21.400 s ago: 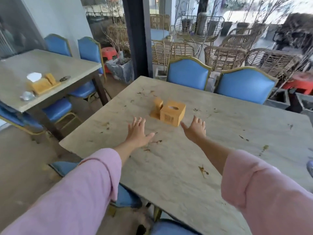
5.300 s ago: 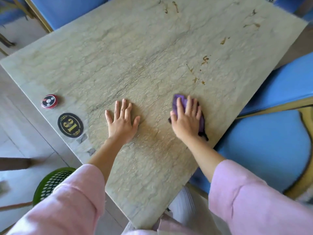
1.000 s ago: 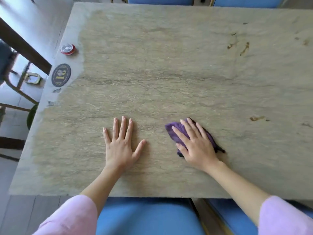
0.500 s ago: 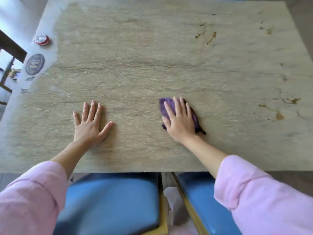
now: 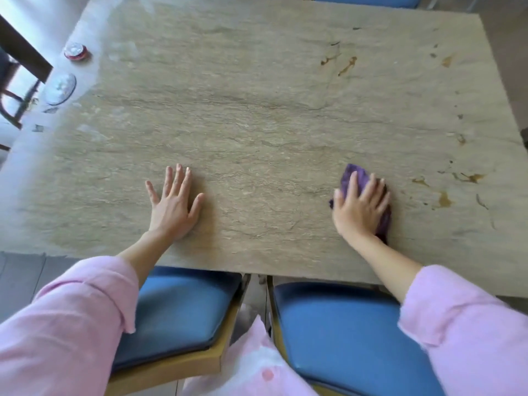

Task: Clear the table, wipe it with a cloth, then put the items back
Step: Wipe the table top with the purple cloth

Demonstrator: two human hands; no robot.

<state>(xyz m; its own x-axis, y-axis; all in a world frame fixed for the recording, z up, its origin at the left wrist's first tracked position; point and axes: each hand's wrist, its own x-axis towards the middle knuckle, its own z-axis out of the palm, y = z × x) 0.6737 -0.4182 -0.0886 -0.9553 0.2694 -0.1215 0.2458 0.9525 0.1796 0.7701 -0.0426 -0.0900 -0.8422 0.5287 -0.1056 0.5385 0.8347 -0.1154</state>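
On the far left edge of the worktop [image 5: 257, 110] I see a red-rimmed round button [image 5: 75, 51] and, nearer than it, a glare-washed oval plaque [image 5: 60, 87]. My left hand [image 5: 173, 205] lies flat on the stone, fingers spread, holding nothing. To its right, well apart, my right hand [image 5: 360, 208] presses with straight fingers on the purple cloth [image 5: 355, 173]. Right of the cloth are brown stains [image 5: 444, 199]. Two blue chair seats [image 5: 183, 312] sit under the worktop's near edge.
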